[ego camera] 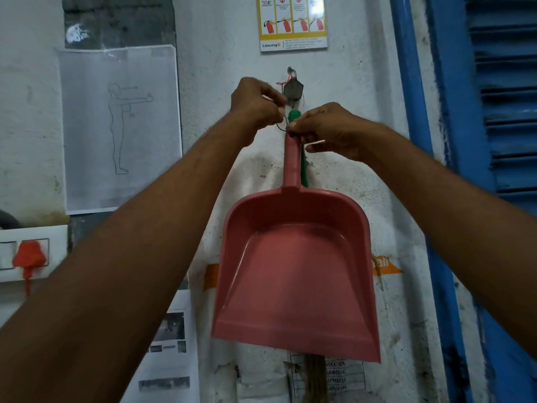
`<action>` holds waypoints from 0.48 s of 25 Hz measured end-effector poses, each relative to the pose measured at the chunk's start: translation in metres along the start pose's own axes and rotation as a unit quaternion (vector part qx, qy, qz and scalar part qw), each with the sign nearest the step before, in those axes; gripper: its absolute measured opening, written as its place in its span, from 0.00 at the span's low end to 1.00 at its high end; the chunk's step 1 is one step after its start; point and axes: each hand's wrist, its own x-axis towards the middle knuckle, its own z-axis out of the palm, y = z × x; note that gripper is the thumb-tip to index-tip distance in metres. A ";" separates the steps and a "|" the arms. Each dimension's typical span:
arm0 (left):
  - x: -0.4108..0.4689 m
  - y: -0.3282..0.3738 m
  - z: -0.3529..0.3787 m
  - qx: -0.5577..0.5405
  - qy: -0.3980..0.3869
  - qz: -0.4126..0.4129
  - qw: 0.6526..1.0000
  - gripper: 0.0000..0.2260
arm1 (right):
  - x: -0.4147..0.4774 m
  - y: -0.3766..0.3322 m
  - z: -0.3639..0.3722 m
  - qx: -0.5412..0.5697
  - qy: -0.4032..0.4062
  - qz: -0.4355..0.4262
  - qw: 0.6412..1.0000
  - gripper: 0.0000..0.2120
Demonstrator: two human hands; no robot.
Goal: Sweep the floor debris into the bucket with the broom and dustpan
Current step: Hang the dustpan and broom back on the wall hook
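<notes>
Salmon-pink dustpan (293,271), green broom handle (294,114), bright blue shutters (508,112) at 3 o'clock, yellow-and-red poster (293,21) up at 12, white wall (218,68).

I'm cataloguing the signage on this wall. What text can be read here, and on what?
"Losung": poster, bottom left; its small print is too small to read.
"all": orange sticker, the rest hidden behind the dustpan.
Unreadable: code sheet below the dustpan, too blurred.
</notes>
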 end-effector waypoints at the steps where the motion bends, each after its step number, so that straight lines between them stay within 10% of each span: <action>1: 0.001 0.004 0.002 0.012 -0.004 0.032 0.999 0.10 | 0.000 -0.001 0.001 -0.003 -0.002 0.010 1.000 0.09; 7: 0.007 0.017 0.013 0.023 0.002 0.141 0.990 0.09 | 0.000 -0.004 -0.008 0.009 0.063 0.005 0.998 0.07; 12: 0.005 0.012 0.020 -0.069 -0.020 0.030 0.997 0.07 | 0.003 0.000 -0.012 0.025 0.134 -0.026 0.990 0.06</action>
